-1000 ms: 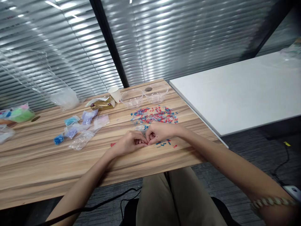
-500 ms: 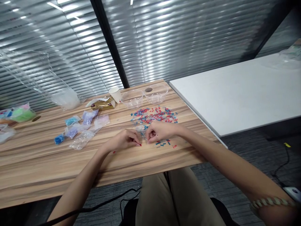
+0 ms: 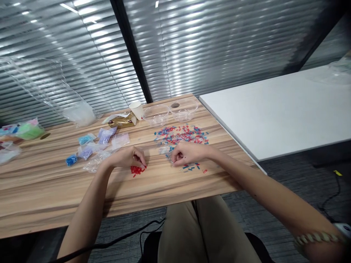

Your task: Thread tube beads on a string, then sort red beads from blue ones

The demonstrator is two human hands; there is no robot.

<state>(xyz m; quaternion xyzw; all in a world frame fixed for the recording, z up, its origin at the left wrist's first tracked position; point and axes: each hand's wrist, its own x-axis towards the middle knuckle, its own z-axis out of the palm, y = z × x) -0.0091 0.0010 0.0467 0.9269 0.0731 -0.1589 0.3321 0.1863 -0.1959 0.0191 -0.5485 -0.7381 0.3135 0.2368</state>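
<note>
My left hand (image 3: 128,157) is pinched on a small red piece (image 3: 145,166), held at the right edge of a little pile of red pieces (image 3: 136,171). To its right, my right hand (image 3: 188,152) rests low over the table with thumb and forefinger closed; whatever is between those fingertips is too small to make out. Beyond the right hand spreads a mixed heap of tiny red, blue and clear pieces (image 3: 185,134). Several blue and red pieces (image 3: 190,168) lie scattered on the near side of that hand.
Two joined clear plastic bowls (image 3: 170,115) stand at the back, beside a white paper cup (image 3: 136,109) and a gold packet (image 3: 122,120). Small bags of purple and blue material (image 3: 105,135) lie to the left. A white table (image 3: 274,113) adjoins the wooden table (image 3: 164,190).
My left hand has moved left with the red piece, from near my right hand to the red pile, uncovering that pile. My right hand has stayed almost in place.
</note>
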